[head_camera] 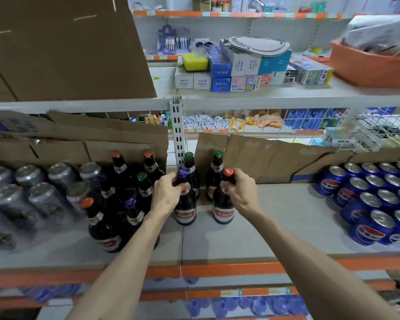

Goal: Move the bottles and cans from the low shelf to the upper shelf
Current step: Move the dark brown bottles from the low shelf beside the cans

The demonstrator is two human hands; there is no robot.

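Observation:
Two dark glass bottles stand upright on the grey shelf [275,227] in the middle. My left hand [168,192] grips the neck of the purple-capped bottle [185,212]. My right hand [239,190] grips the neck of the red-capped bottle [223,210]. Behind them stand two green-capped bottles [216,172]. Left of my left arm is a cluster of several more dark bottles [125,204] with orange, green and purple caps. Silver cans [32,195] fill the far left, blue cans [374,204] the far right.
Torn cardboard [275,158] lines the back of this shelf, split by a white slotted upright [177,132]. The shelf above holds a big cardboard box [67,47], small boxes [240,70] and an orange basin [370,65]. Blue bottle caps [252,306] show on the shelf below.

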